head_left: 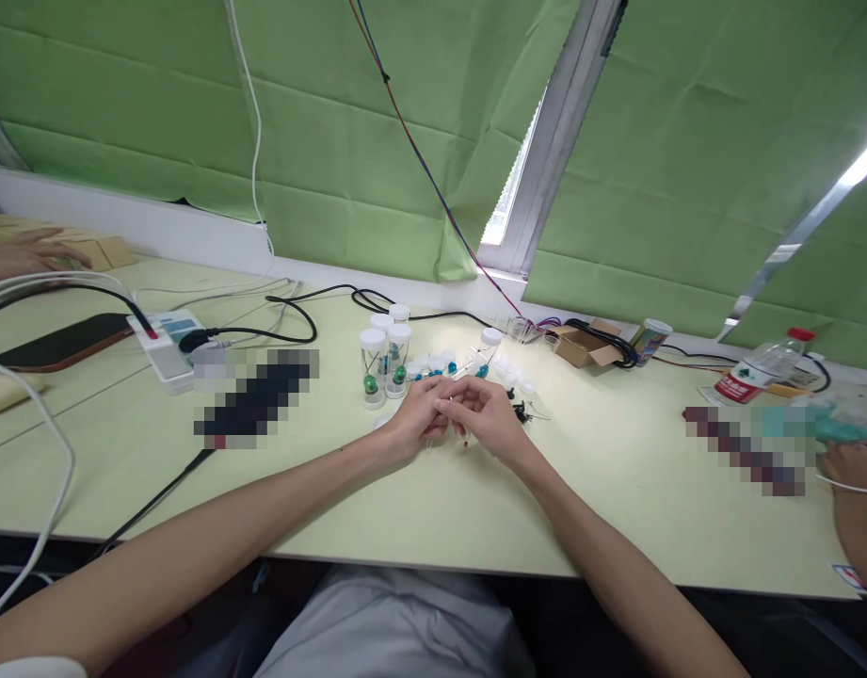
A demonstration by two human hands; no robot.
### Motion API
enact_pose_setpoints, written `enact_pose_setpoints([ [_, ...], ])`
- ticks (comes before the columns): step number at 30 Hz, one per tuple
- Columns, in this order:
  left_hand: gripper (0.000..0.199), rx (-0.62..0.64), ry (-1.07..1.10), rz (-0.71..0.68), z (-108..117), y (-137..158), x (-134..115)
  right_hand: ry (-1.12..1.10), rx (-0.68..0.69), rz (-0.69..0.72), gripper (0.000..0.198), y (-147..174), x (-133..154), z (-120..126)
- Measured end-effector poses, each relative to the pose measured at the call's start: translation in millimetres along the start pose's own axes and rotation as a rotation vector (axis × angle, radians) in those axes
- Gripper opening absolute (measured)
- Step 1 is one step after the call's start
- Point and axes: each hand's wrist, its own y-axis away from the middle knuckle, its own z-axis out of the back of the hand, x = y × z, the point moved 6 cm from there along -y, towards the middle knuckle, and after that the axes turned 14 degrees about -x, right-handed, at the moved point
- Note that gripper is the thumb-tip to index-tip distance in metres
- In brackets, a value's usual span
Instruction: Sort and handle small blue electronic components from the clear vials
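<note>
My left hand (420, 414) and my right hand (488, 414) meet over the table, fingers curled and touching. My right thumb and index finger pinch something tiny, and a small brownish tip (465, 443) shows below the fingers. What my left hand grips is mostly hidden. Just left of the hands stand several clear tubes with white caps, and the front tube (373, 369) has a green ball inside. Behind the hands lie small blue pieces (481, 371) and white caps (524, 379). Black parts with thin wires (521, 411) rest right of my right hand.
A power strip (166, 363) with cables and a blurred dark device (256, 400) lie left. An open cardboard box (586, 344), a can (650, 341) and a red-capped bottle (758, 372) stand right. Other people's hands (30, 256) show at both sides.
</note>
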Motion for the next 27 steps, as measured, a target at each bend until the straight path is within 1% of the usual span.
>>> enact_pose_setpoints([
  [8,0.028,0.028,-0.011,-0.007,-0.5,-3.2,4.5,-0.032,0.028,-0.061,0.027,-0.4,-0.4,0.4],
  [12,0.029,0.066,-0.033,0.009,-2.0,-2.1,5.5,-0.038,0.056,-0.081,0.028,-0.9,-2.8,0.8],
  [14,0.027,0.078,-0.046,0.023,-1.9,-1.9,6.2,-0.045,0.08,-0.093,0.029,-0.8,-3.2,0.7],
  [19,0.012,0.118,-0.078,0.046,-2.1,-2.3,7.2,-0.058,0.162,-0.122,0.029,0.9,1.6,-0.3],
  [21,0.009,0.138,-0.085,0.056,-2.6,-2.7,8.3,-0.054,0.188,-0.123,0.028,1.3,3.3,-0.4],
  [24,0.009,0.155,-0.086,0.059,-3.1,-3.5,10.2,-0.047,0.195,-0.119,0.028,0.4,2.1,0.8],
  [27,0.013,0.178,-0.084,0.058,-5.6,-1.8,10.4,-0.025,0.181,-0.111,0.029,-1.2,-1.0,2.2],
])
